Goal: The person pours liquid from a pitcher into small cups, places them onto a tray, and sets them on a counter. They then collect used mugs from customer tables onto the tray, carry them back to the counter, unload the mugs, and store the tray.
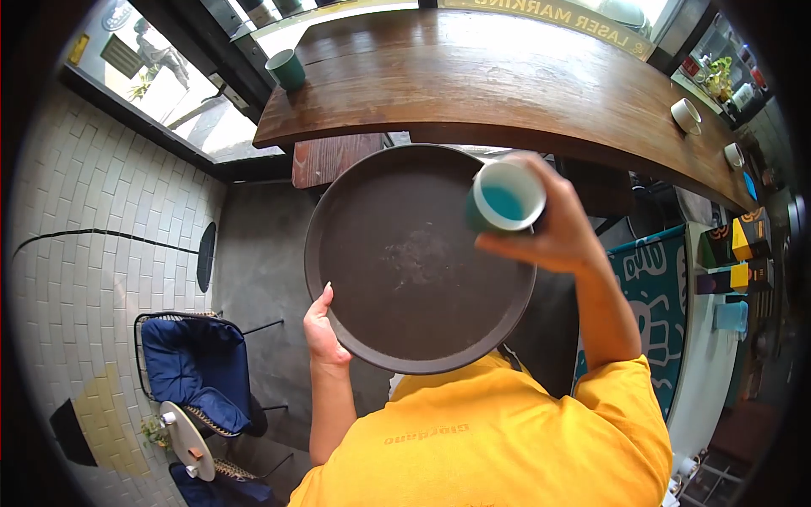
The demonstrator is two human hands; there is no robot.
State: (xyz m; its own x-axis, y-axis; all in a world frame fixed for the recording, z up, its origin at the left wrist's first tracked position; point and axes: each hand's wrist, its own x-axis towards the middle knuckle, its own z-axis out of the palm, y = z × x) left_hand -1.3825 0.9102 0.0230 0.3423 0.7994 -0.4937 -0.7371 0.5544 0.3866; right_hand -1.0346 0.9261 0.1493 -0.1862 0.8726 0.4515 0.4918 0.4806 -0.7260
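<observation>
A round dark brown serving tray (405, 287) is held level in front of my yellow shirt. My left hand (323, 331) grips its near left edge, thumb on the rim and the other fingers hidden underneath. Over the tray's right side, my right hand (553, 220) is wrapped round a cup (509, 196). That cup is green outside with a white rim, and blue-green shows inside it; I cannot tell whether this is liquid. It tilts toward me, and whether it touches the tray is unclear.
Ahead runs a long wooden counter (439, 80) with a green cup (285, 69) at its left and a white cup (686, 116) at its right. A wooden stool (334, 159) stands beneath. Blue-cushioned chair (198, 359) at left; boxes (750, 235) on the right.
</observation>
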